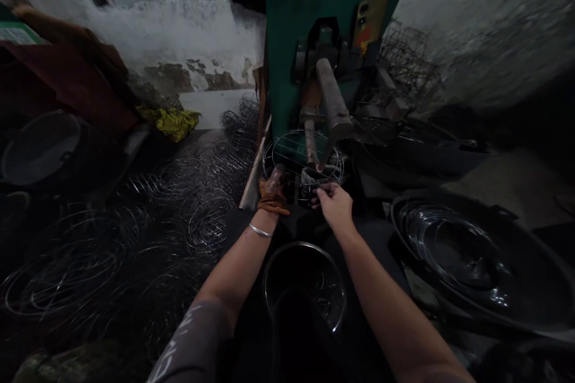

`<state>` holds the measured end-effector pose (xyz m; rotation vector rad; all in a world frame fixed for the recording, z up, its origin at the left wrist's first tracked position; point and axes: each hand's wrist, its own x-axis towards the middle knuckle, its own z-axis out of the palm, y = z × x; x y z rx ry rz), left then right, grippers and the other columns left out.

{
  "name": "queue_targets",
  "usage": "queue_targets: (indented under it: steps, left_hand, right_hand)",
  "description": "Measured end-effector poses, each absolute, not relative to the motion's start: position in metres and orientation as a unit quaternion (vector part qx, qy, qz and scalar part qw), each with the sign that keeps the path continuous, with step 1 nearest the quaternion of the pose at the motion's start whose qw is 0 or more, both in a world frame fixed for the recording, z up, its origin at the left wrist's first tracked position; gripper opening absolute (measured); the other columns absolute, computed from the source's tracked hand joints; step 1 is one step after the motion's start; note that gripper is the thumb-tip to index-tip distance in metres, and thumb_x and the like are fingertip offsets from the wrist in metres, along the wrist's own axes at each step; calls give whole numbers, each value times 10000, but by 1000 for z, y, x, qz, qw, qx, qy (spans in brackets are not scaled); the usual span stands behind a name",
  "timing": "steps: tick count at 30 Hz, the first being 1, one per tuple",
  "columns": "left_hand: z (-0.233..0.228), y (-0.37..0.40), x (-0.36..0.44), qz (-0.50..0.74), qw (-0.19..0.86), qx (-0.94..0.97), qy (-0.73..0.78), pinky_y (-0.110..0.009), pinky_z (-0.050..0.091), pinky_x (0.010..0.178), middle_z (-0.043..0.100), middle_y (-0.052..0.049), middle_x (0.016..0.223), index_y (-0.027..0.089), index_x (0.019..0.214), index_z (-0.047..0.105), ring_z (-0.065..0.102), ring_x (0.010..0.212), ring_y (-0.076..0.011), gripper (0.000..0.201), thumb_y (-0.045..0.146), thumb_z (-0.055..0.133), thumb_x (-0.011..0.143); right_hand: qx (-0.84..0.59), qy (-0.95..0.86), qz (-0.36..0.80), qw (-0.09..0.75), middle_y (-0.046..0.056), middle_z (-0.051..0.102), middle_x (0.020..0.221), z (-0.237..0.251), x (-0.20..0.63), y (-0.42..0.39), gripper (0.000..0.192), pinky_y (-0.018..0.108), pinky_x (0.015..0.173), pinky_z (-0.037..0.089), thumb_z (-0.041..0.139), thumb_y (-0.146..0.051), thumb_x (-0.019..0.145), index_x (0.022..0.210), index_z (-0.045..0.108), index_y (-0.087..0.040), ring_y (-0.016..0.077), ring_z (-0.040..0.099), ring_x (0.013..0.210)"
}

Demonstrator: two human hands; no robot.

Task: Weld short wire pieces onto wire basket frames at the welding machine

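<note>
A round wire rack with thin cross wires sits under the arms of a green machine. At its near left rim, my left hand wears a worn orange-brown glove and is closed on the rack. My bare right hand is closed in a pinch by the rack's near rim, just below the tip of the machine's upper metal arm. What lies between these fingertips is too small and dark to name. Below my hands stands a round metal pot with several short wire pieces inside.
Many wire racks are heaped on the left floor. A wide dark pan at right holds wire rings. More dark pans lie behind it. A yellow cloth or bag lies by the wall; a phone rests against the machine.
</note>
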<state>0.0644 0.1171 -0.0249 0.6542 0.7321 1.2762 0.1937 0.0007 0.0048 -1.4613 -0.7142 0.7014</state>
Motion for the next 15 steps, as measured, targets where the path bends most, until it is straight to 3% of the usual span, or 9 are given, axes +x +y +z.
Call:
queue_targets:
  steps: [6, 10, 15]
  left_hand:
    - [-23, 114, 67, 574, 691, 290, 330, -340, 544, 925, 715, -79, 973, 160, 1118, 676, 645, 1137, -234, 256, 284, 672, 895]
    - [-22, 113, 66, 569, 688, 280, 354, -333, 545, 940, 712, -80, 982, 189, 1073, 691, 646, 1137, -240, 190, 299, 624, 934]
    - [-15, 114, 71, 564, 683, 286, 366, -404, 562, 930, 690, -110, 1071, 141, 1171, 647, 665, 1040, -221, 338, 404, 608, 961]
  right_hand:
    - [-643, -329, 281, 632, 88, 668, 786, 4, 193, -3, 377, 282, 447, 556, 582, -499, 618, 799, 546, -170, 183, 624, 549]
    - [-645, -338, 263, 632, 90, 670, 795, 7, 192, -6, 393, 297, 466, 565, 577, -531, 632, 801, 532, -179, 189, 628, 553]
    - [-665, -336, 266, 611, 70, 657, 755, 14, 195, -1, 248, 275, 450, 549, 568, -396, 691, 806, 529, -179, 187, 628, 543]
